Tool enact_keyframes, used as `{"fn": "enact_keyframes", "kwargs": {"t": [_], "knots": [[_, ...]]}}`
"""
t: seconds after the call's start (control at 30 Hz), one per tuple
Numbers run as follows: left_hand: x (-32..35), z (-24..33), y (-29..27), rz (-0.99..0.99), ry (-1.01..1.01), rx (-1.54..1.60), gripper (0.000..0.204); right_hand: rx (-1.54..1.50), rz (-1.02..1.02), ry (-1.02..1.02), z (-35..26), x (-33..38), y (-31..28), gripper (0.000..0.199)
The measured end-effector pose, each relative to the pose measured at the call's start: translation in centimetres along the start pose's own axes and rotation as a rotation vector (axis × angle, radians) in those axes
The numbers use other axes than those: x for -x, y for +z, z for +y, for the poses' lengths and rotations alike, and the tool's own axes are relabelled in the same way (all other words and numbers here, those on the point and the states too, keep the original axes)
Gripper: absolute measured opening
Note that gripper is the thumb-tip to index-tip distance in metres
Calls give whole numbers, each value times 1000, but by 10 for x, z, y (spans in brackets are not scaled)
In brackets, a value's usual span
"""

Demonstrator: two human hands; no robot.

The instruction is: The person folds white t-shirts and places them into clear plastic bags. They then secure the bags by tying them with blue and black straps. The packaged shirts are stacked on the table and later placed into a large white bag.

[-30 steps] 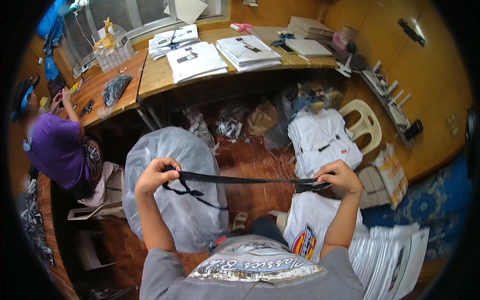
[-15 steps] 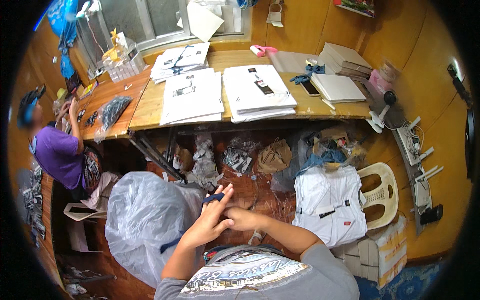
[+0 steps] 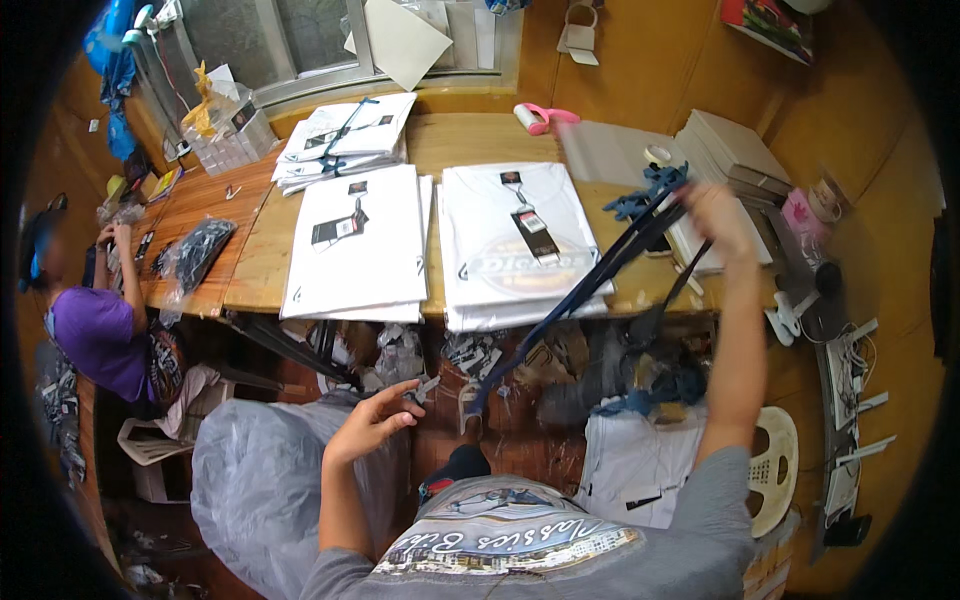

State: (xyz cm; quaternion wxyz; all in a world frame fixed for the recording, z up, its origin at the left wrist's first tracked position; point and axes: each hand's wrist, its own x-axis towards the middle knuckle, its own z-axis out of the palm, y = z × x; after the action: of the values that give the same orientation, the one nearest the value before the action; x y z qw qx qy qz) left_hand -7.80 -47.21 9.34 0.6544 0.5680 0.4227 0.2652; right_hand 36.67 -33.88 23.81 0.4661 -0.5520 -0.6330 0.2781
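Note:
My right hand [image 3: 722, 222], blurred by motion, is raised over the right of the table, closed on a long dark-blue cloth strip [image 3: 575, 300]. One length of the strip slants down left past the table's front edge; a shorter end hangs nearer my arm. My left hand [image 3: 375, 422] is held out low in front of the table, fingers apart and holding nothing. Beyond it lie two stacks of folded white shirts with dark tags, a left stack [image 3: 350, 270] and a right stack [image 3: 500, 205]. Behind them sits a smaller shirt bundle [image 3: 345, 125] tied with blue strips.
Blue cloth strips [image 3: 632, 205], a tape roll [image 3: 657, 154] and a box pile [image 3: 735, 150] are at the table's right. A large plastic bag [image 3: 270, 480] stands left of me. White shirts [image 3: 635, 460] cover a chair [image 3: 775, 470]. A co-worker [image 3: 105, 335] sits far left.
My hands were together at my waist with a dark-blue band around the left fingers. Now they are apart, the right raised with the long strip, and the view is closer to the table.

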Motion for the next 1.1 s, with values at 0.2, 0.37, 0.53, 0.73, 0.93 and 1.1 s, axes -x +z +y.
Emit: {"fn": "enact_keyframes", "kwargs": {"t": [0.2,0.37,0.53,0.73,0.93,1.1], "knots": [[-119,59,-49,273,196,-212,30,1162,335,-55,6,-132,-47,26],[-233,140,-32,262,767,-348,80,333,-749,-79,-36,-141,106,28],[-299,155,-26,-306,353,80,44,33,-898,17,-28,-160,116,28],[-287,132,-122,-361,-47,66,23,170,-1008,258,39,-207,37,16],[-387,97,-156,304,336,-581,27,30,-612,264,192,-276,84,19],[-439,65,-148,425,128,-920,18,123,-498,289,266,-288,147,18]]}}
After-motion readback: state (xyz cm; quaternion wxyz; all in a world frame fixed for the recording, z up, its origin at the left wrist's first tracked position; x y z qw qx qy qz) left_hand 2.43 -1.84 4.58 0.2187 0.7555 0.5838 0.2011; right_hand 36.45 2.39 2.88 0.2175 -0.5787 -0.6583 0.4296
